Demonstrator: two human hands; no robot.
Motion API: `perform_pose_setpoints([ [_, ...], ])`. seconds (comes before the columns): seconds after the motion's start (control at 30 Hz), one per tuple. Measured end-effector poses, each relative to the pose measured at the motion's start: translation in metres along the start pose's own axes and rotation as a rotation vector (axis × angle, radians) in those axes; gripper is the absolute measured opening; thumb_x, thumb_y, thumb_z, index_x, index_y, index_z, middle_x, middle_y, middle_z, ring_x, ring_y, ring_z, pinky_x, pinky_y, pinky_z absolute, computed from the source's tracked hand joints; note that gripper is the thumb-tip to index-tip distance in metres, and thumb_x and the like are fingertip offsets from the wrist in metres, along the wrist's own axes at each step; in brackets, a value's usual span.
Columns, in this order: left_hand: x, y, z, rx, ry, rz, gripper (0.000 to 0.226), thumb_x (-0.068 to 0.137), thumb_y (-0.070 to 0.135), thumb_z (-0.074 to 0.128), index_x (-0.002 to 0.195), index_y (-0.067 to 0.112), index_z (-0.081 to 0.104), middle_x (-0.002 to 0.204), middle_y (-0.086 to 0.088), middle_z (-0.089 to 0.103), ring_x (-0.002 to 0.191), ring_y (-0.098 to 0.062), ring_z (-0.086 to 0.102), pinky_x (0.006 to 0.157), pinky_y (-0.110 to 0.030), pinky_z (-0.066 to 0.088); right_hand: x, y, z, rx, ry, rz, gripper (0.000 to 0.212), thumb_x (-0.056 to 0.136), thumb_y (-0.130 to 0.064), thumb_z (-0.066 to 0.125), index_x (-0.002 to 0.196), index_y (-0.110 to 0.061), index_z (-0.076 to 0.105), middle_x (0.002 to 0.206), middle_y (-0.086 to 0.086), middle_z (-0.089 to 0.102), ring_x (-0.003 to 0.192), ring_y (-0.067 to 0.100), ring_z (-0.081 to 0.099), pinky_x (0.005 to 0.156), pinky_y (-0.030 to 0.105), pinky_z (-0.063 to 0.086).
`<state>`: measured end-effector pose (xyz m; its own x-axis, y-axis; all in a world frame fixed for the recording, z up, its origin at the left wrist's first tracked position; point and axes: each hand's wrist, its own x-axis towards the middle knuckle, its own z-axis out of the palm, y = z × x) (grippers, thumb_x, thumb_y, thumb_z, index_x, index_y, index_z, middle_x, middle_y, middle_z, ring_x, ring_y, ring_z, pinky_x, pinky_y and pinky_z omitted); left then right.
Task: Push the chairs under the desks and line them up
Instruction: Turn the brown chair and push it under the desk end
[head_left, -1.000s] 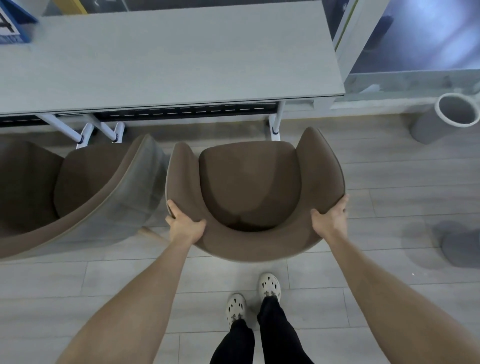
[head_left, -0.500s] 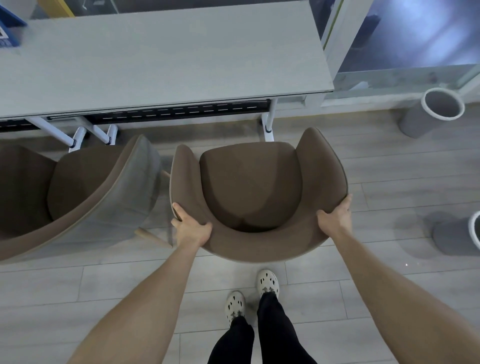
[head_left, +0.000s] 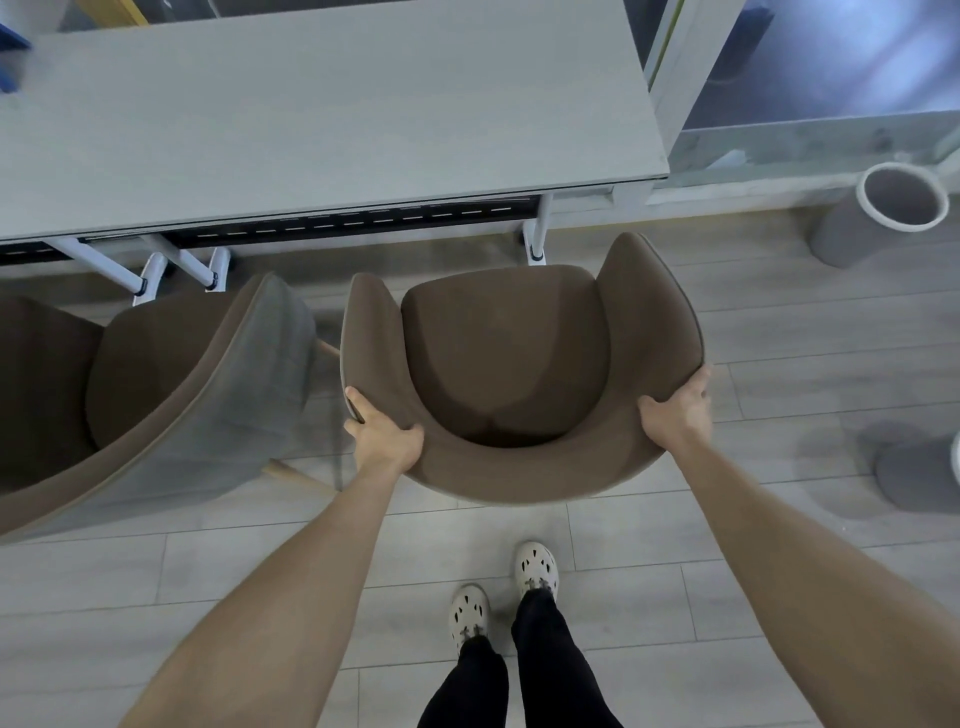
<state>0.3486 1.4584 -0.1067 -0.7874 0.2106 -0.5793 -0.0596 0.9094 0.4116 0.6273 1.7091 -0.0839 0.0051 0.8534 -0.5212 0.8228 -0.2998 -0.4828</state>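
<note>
A brown upholstered tub chair (head_left: 506, 358) stands in front of the grey desk (head_left: 322, 114), its seat facing the desk's right end and just short of the desk edge. My left hand (head_left: 382, 434) grips the left side of the chair's curved back rim, thumb inside. My right hand (head_left: 675, 413) grips the right side of the same rim. A second brown and grey chair (head_left: 156, 395) stands to the left, turned at an angle, its seat also outside the desk.
White desk legs (head_left: 537, 234) stand just ahead of the held chair. A grey cylindrical bin (head_left: 883, 213) sits on the floor at the right, and another grey object (head_left: 919, 473) lies at the right edge. My feet (head_left: 504, 587) are behind the chair.
The chair has shifted slightly to the right along the desk, with both hands still gripping its back rim. The view has drifted right, bringing the second grey object further in.
</note>
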Motion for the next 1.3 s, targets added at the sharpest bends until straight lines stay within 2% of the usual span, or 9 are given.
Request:
perform_pose_setpoints([
  [0.3, 0.014, 0.006, -0.002, -0.006, 0.008, -0.016, 0.124, 0.089, 0.028, 0.073, 0.165, 0.033, -0.024, 0.160, -0.022, 0.022, 0.121, -0.049, 0.059, 0.113, -0.050, 0.046, 0.006, -0.012, 0.000, -0.022, -0.009, -0.029, 0.105, 0.099, -0.026, 0.064, 0.168, -0.018, -0.014, 0.165, 0.023, 0.029, 0.137, 0.047, 0.049, 0.108, 0.050, 0.043],
  [0.43, 0.010, 0.001, -0.006, -0.059, -0.024, 0.010, 0.119, 0.090, 0.023, 0.070, 0.164, 0.046, -0.021, 0.159, -0.022, 0.021, 0.106, -0.038, 0.055, 0.108, -0.045, 0.047, 0.001, -0.012, 0.000, -0.038, -0.028, -0.032, 0.106, 0.099, -0.027, 0.065, 0.168, -0.018, -0.016, 0.164, 0.024, 0.029, 0.138, 0.046, 0.048, 0.109, 0.050, 0.044],
  [0.5, 0.009, -0.001, -0.009, -0.062, -0.031, 0.007, 0.118, 0.091, 0.023, 0.071, 0.165, 0.045, -0.018, 0.161, -0.022, 0.020, 0.109, -0.038, 0.055, 0.107, -0.044, 0.047, 0.000, -0.012, 0.001, -0.046, -0.034, -0.028, 0.108, 0.099, -0.028, 0.066, 0.168, -0.018, -0.016, 0.165, 0.025, 0.027, 0.139, 0.046, 0.048, 0.109, 0.051, 0.044],
  [0.77, 0.014, 0.001, -0.007, -0.022, -0.033, 0.004, 0.118, 0.091, 0.026, 0.072, 0.166, 0.043, -0.018, 0.160, -0.022, 0.020, 0.096, -0.034, 0.051, 0.105, -0.042, 0.047, 0.003, -0.014, 0.000, -0.056, -0.024, -0.022, 0.107, 0.100, -0.027, 0.067, 0.168, -0.017, -0.016, 0.166, 0.025, 0.025, 0.137, 0.045, 0.050, 0.107, 0.048, 0.044],
  [1.0, 0.016, -0.004, -0.006, -0.004, -0.026, 0.023, 0.120, 0.089, 0.041, 0.076, 0.165, 0.045, -0.016, 0.160, -0.022, 0.023, 0.118, -0.045, 0.060, 0.107, -0.047, 0.050, 0.004, -0.014, 0.000, -0.098, -0.049, -0.013, 0.113, 0.097, -0.033, 0.070, 0.167, -0.015, -0.017, 0.165, 0.026, 0.023, 0.137, 0.047, 0.048, 0.108, 0.051, 0.044],
  [1.07, 0.020, -0.010, -0.015, -0.004, -0.074, 0.040, 0.122, 0.085, 0.053, 0.078, 0.164, 0.049, -0.014, 0.160, -0.020, 0.027, 0.123, -0.045, 0.058, 0.104, -0.052, 0.056, 0.000, -0.015, 0.003, -0.215, -0.020, -0.042, 0.112, 0.095, -0.041, 0.069, 0.166, -0.006, -0.011, 0.166, 0.028, 0.020, 0.148, 0.049, 0.035, 0.114, 0.056, 0.038],
  [1.17, 0.030, -0.027, -0.041, 0.042, -0.172, 0.097, 0.115, 0.077, 0.072, 0.071, 0.165, 0.049, 0.001, 0.162, -0.012, 0.040, 0.129, -0.040, 0.059, 0.101, -0.055, 0.058, -0.020, -0.033, 0.020, -0.546, 0.080, -0.261, 0.086, 0.095, -0.050, 0.063, 0.159, -0.005, 0.029, 0.169, 0.029, 0.015, 0.158, 0.048, 0.011, 0.121, 0.067, 0.021],
  [1.23, 0.027, -0.034, -0.064, 0.112, -0.199, 0.166, 0.097, 0.085, 0.067, 0.069, 0.165, 0.036, 0.025, 0.157, -0.008, 0.053, 0.133, -0.035, 0.060, 0.109, -0.050, 0.053, -0.047, -0.058, 0.043, -0.608, 0.052, -0.445, 0.063, 0.099, -0.049, 0.058, 0.146, -0.008, 0.050, 0.169, 0.026, 0.022, 0.159, 0.045, 0.016, 0.122, 0.067, 0.019],
  [1.3, 0.021, -0.043, -0.087, 0.207, -0.170, 0.246, 0.070, 0.096, 0.054, 0.067, 0.156, 0.023, 0.047, 0.149, -0.008, 0.063, 0.136, -0.031, 0.060, 0.112, -0.041, 0.048, -0.083, -0.087, 0.070, -0.535, -0.123, -0.578, 0.058, 0.104, -0.047, 0.054, 0.146, -0.008, 0.052, 0.160, 0.021, 0.040, 0.149, 0.040, 0.039, 0.121, 0.057, 0.034],
])
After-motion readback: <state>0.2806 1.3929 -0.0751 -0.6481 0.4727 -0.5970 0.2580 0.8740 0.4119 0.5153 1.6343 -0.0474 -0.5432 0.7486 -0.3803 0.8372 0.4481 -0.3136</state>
